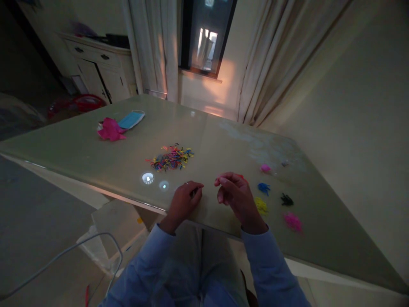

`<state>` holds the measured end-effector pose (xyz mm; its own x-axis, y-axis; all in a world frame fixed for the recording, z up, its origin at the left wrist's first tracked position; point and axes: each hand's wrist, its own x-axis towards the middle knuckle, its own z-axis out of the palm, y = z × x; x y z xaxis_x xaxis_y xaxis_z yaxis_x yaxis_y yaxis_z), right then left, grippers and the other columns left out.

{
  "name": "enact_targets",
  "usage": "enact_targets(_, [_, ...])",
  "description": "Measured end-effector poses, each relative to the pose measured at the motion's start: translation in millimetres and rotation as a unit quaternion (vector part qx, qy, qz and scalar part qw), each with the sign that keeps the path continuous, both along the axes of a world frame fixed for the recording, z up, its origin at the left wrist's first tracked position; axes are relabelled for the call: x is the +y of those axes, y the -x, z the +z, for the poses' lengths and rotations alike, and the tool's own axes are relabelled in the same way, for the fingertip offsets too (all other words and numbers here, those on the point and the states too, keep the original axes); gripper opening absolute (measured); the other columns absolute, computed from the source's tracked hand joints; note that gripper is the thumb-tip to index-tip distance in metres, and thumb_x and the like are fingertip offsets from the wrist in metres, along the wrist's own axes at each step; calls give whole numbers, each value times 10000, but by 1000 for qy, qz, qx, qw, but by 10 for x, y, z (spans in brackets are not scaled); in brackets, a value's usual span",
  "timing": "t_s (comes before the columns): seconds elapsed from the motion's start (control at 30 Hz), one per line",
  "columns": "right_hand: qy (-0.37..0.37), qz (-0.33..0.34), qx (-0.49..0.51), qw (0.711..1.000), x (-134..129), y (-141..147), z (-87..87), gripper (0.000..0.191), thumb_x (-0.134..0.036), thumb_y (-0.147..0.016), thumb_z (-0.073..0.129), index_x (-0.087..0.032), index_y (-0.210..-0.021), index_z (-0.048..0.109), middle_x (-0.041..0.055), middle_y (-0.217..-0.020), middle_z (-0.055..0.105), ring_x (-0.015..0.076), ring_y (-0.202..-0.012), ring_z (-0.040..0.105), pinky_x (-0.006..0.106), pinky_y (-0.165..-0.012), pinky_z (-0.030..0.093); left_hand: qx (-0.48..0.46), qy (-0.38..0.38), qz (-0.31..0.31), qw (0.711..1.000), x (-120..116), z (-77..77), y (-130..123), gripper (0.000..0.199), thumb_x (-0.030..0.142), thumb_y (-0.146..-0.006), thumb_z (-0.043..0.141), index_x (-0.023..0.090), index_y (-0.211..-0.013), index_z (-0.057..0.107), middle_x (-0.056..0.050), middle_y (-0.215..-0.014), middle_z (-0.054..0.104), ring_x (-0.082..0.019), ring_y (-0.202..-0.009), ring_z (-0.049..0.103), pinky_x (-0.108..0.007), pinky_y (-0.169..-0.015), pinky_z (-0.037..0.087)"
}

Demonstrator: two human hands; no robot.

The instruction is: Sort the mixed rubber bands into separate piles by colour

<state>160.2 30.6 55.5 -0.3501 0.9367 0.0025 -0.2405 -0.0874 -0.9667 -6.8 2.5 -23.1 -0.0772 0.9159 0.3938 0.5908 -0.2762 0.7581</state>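
My left hand (pixel 187 201) rests near the table's front edge, its fingers curled and closed. A dark bit shows at its fingers, too small to name. To its right is my right hand (pixel 234 197), held with thumb and forefinger pinched together; whatever they hold, if anything, I cannot make out. Beyond my left hand lies a mixed pile of small, thin, coloured pieces (pixel 171 158). Beside my right hand are single-colour heaps: yellow (pixel 261 206), blue (pixel 263 188), black (pixel 286 199), bright pink (pixel 293 222) and lighter pink (pixel 265 168). A red heap (pixel 243 178) is partly hidden behind that hand.
A crumpled pink wrapper (pixel 111 129) and a blue face mask (pixel 131 119) lie at the table's far left. A small dark bit (pixel 284 163) sits at the right. The glossy table (pixel 207 140) borders a wall on the right. A grey cable (pixel 79 243) loops below the front edge.
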Motion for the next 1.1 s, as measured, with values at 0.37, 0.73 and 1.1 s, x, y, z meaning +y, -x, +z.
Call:
enact_targets(0.37, [-39,-148,-38,987,-470,-719,-27,188,-306,-761,775,-179,-828,653,17,-736,720,93,-407,612,152,-328,383,-1,4,21,1000,-2,40,44,278,362,-861,517,187,-908,728,-52,-884,746,-182,-801,676,-290,-739,513])
enact_targets(0.73, [-86,-294,-248,919,-718,-1701,-219,253,-414,-760,748,-187,-856,692,59,-779,742,156,-502,658,235,-416,461,37,33,50,998,-20,68,51,294,456,-819,530,241,-881,722,-26,-890,752,-198,-790,684,-289,-749,540])
enact_targets(1.1, [-128,-381,-539,740,-657,-2618,-488,423,-573,-814,563,-180,-887,699,93,-753,743,219,-595,683,322,-613,507,68,55,61,994,-6,30,91,314,482,-815,528,246,-898,718,-18,-890,749,-208,-787,687,-299,-720,538])
